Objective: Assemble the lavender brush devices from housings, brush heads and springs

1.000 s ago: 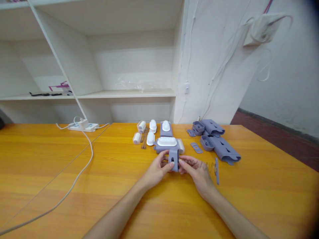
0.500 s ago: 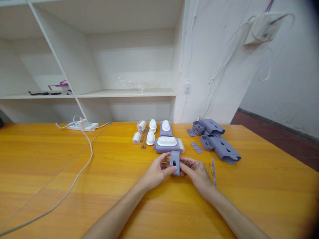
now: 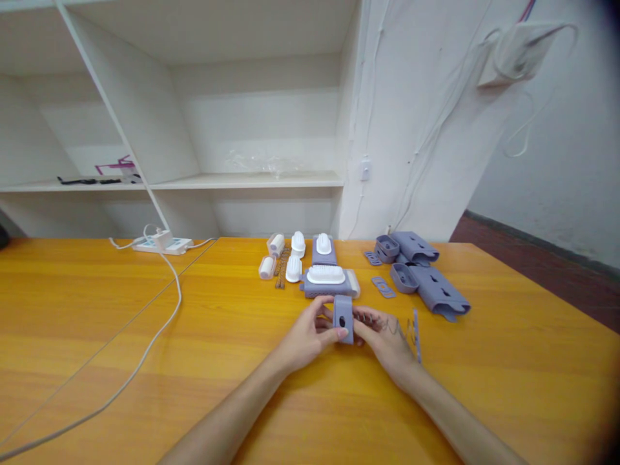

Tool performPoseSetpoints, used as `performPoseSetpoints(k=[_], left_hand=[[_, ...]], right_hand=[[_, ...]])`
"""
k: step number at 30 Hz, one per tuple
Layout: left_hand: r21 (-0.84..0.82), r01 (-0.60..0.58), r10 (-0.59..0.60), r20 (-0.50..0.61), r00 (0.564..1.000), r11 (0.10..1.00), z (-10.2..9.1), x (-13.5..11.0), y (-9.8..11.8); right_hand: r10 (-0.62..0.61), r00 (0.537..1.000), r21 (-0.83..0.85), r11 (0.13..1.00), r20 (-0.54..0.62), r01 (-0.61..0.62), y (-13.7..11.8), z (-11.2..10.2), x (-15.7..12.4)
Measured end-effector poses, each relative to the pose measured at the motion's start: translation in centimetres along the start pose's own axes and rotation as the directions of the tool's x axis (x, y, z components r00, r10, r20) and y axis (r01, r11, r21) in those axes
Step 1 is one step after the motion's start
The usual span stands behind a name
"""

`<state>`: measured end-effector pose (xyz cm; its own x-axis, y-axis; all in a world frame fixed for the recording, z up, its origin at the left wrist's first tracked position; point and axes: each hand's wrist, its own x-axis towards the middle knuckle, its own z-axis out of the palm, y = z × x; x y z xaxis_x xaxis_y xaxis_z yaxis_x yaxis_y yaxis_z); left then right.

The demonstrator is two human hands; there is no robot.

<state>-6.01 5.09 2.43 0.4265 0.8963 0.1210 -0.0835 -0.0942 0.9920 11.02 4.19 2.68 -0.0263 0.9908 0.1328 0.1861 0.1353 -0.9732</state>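
Table's right edge point(image 3: 540, 290) lies well off the left hand point(image 3: 306, 339), clasping a purple casing point(image 3: 343, 307), and right hand point(image 3: 385, 341), gripping a spring point(image 3: 364, 317).

Your block point(image 3: 343, 307) sits between your left hand point(image 3: 310, 336) and right hand point(image 3: 385, 342), before the brush point(image 3: 326, 275); springs point(image 3: 281, 268) lie left, cases point(image 3: 438, 290) right.

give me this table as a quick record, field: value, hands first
left hand: holds a small purple housing, thumb on its near face
right hand: at the housing's right side; grip unclear
spring: coiled, by the right hand
beyond hands: white ribbed piece on a purple casing
right side: two long purple shells
left side: white power strip
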Motion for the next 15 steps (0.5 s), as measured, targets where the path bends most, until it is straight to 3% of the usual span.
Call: performPoseSetpoints(k=[3, 6, 15], left_hand=[[-0.095, 0.026, -0.022, 0.044, 0.999, 0.995, 0.2, -0.2, 0.7], [-0.123, 0.018, -0.009, 0.074, 0.997, 0.992, 0.3, -0.3, 1.2], [-0.299, 0.033, -0.06, -0.081, 0.995, 0.954, 0.0, 0.0, 0.5]], right_hand=[[0.042, 0.998, 0.083, 0.996, 0.042, -0.045, 0.3, 0.0, 0.2], [-0.007, 1.0, 0.129, 0.992, -0.002, 0.007, 0.5, 0.0, 0.3], [-0.028, 0.996, 0.221, 0.975, 0.084, 0.009, 0.3, 0.4, -0.2]])
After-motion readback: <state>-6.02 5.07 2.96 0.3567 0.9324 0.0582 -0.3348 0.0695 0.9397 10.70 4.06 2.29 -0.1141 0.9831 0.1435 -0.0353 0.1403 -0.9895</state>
